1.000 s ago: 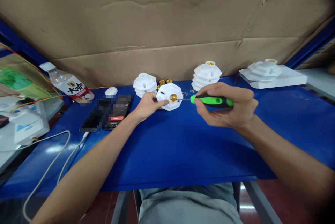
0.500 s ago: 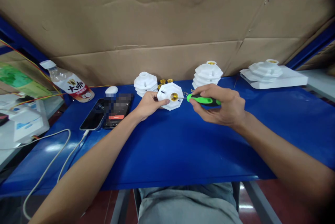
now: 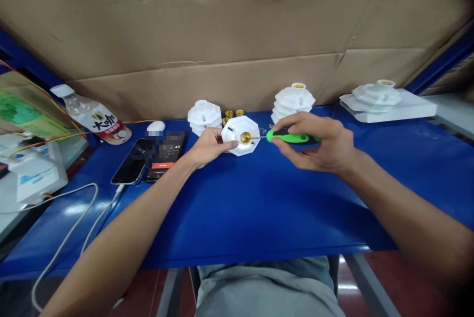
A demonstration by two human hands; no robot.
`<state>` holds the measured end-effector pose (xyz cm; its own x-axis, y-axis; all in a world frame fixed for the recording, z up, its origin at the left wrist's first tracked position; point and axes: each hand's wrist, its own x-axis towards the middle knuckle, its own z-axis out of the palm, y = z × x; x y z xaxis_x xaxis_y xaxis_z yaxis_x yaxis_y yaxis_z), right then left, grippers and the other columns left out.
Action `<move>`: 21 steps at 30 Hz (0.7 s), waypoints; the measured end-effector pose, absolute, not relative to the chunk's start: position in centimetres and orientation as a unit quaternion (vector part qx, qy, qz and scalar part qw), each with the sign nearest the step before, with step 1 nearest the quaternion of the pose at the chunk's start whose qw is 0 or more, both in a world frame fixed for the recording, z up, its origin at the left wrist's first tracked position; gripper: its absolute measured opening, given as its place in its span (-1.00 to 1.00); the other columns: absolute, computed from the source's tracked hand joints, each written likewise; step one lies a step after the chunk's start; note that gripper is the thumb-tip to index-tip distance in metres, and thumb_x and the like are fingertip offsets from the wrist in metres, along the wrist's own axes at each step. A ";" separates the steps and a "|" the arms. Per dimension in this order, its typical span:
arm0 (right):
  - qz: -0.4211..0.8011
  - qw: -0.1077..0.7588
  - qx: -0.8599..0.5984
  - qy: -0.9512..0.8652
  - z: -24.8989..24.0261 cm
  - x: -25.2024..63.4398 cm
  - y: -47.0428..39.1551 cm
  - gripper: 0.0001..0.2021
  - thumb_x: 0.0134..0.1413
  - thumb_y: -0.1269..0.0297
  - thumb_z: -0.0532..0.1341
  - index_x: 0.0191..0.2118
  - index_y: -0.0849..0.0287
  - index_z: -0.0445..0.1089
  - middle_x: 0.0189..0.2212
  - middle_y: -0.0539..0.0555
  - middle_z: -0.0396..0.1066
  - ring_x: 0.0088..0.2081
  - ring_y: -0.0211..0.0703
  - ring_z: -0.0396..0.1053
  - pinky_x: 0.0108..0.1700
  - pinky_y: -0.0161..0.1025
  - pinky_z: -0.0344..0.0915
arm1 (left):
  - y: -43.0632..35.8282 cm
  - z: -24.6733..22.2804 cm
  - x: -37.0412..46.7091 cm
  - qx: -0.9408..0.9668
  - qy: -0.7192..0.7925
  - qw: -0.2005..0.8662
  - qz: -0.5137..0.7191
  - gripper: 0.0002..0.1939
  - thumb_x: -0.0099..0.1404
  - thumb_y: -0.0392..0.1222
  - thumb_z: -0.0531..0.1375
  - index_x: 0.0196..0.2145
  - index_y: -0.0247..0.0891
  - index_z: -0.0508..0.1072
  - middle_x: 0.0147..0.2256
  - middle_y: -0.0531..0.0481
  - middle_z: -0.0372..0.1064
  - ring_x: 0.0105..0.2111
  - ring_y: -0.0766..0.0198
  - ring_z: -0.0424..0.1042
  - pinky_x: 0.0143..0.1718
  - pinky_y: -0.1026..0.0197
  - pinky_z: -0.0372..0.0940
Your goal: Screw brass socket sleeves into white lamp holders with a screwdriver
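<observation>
A white octagonal lamp holder [image 3: 242, 124] is tilted toward me, its brass-coloured socket facing right of centre. My left hand [image 3: 209, 148] grips it by the left edge, thumb on the front and the other fingers behind, partly hidden. In my right hand [image 3: 314, 141] is a green and black screwdriver [image 3: 292, 137], held level with its shaft pointing left. The tip reaches into the socket; what it touches there is too small to tell. Several brass screw shells [image 3: 229, 114] stand behind the holder, and tiny screws [image 3: 266, 130] lie scattered to its right.
White lamp-holder parts are stacked at back left [image 3: 203, 113] and back centre [image 3: 294, 99]. More sit on a white box [image 3: 411, 107] at the right. Two phones [image 3: 131, 164], a charging cable [image 3: 94, 213] and a drink bottle [image 3: 94, 117] occupy the left of the blue table [image 3: 237, 218].
My right hand and the screwdriver have shifted slightly right, and more of the shaft shows. The lamp holder stays in my left hand, almost unmoved.
</observation>
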<state>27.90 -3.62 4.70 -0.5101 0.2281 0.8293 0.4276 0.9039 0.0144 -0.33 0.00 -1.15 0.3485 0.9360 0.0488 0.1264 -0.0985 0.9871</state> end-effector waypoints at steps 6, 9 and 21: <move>-0.063 0.533 -0.188 -0.823 4.4 27.8 -3.5 -0.58 0.02 0.43 0.51 -0.13 -0.02 0.32 -0.23 -0.05 0.63 -0.35 -0.13 0.63 -0.37 -0.26 0.53 | -0.1 -1.1 -0.3 0.644 0.442 0.493 0.383 -0.77 0.17 -0.12 0.52 -0.33 -0.33 0.68 -0.32 -0.12 0.64 -0.39 0.19 0.52 -0.35 0.14 0.43; -0.041 0.536 -0.165 -0.827 4.3 27.6 -3.4 -0.56 -0.01 0.45 0.51 -0.12 -0.02 0.32 -0.21 -0.04 0.63 -0.32 -0.12 0.64 -0.38 -0.26 0.54 | 0.1 -1.4 -0.4 0.638 0.425 0.508 0.393 -0.74 0.15 -0.11 0.53 -0.28 -0.33 0.69 -0.28 -0.14 0.66 -0.34 0.17 0.56 -0.28 0.12 0.47; -0.032 0.433 -0.247 -0.866 3.4 27.5 -3.6 -0.92 0.24 0.20 0.36 -0.22 -0.01 0.46 -0.20 0.05 0.65 -0.26 -0.10 0.63 -0.26 -0.20 0.58 | -0.3 -0.7 -0.2 0.637 0.427 0.507 0.393 -0.77 0.15 -0.14 0.52 -0.28 -0.30 0.69 -0.24 -0.16 0.68 -0.29 0.09 0.60 -0.22 0.06 0.53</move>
<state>27.54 -3.61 3.39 -0.5030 0.4007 0.7658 0.4560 0.8757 -0.1587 -0.22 -0.27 -0.74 0.3260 0.9429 0.0681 0.1453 -0.1212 0.9819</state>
